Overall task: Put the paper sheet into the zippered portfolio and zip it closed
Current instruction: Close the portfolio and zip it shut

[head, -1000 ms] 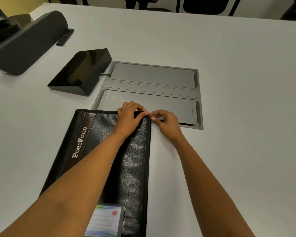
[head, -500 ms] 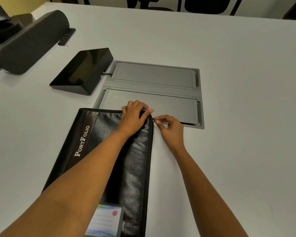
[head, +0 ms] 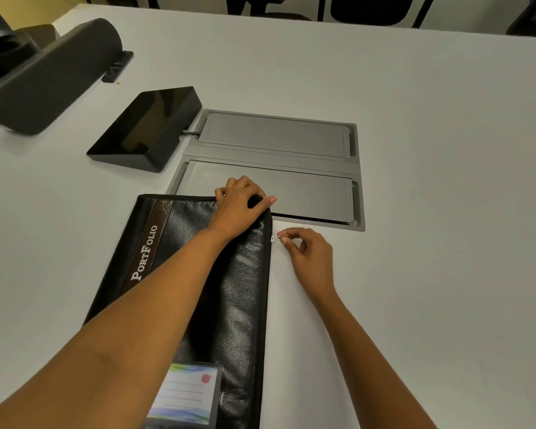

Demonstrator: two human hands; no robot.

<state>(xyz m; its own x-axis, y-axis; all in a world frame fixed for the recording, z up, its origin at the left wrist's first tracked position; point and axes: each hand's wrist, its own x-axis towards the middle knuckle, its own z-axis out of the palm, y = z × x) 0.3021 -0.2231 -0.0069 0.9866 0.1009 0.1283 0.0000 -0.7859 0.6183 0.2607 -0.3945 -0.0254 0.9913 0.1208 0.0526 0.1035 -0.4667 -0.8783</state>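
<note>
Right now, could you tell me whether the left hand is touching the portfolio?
Touching. The head view shows the left hand resting on the portfolio at its far right corner, fingers curled over its edge, while the right hand pinches the zipper pull.

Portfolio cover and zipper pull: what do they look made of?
The portfolio looks like black leather or faux leather; I can't tell which. The sign is a grained, semi-gloss surface with creased highlights. The zipper pull, pinched by the right hand, is probably metal: a small silvery glint, too small to be sure.
</note>
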